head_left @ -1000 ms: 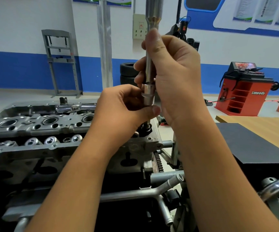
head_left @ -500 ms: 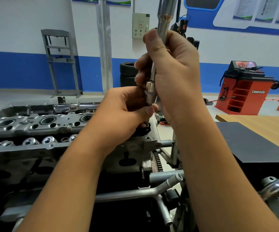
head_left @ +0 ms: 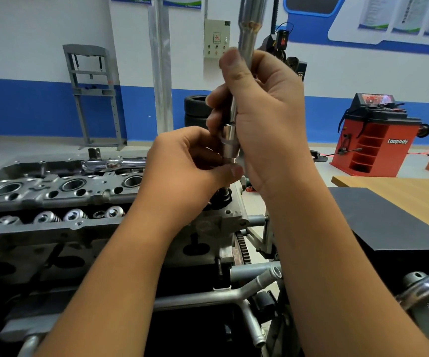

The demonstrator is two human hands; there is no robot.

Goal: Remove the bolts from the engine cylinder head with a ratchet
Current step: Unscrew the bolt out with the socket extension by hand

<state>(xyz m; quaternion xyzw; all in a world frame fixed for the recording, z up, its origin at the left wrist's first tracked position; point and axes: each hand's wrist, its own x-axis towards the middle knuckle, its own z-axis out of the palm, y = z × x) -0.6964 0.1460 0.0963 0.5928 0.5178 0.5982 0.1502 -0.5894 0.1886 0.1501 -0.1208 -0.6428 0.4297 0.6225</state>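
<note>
The grey engine cylinder head (head_left: 61,191) lies across the left half of the view, with round bores and valve springs along its top. My right hand (head_left: 267,124) grips a long chrome tool shaft (head_left: 249,29) that stands nearly upright, leaning slightly right at the top. A chrome socket (head_left: 230,143) sits at its lower end. My left hand (head_left: 190,166) pinches the socket's bottom with thumb and curled fingers. Just below, a dark bolt head (head_left: 223,198) shows at the head's right end. A chrome ratchet (head_left: 113,163) lies on top of the cylinder head.
A black mat (head_left: 378,222) on a wooden table (head_left: 398,191) lies to the right. Metal pipes (head_left: 249,282) and a toothed gear (head_left: 241,248) sit below the head. A red wheel balancer (head_left: 375,140), stacked tyres (head_left: 195,109) and a grey press frame (head_left: 92,96) stand far back.
The tool shaft has tilted from upright to leaning right at the top. Both hands and the socket have shifted slightly; the left thumb stays at the socket's bottom.
</note>
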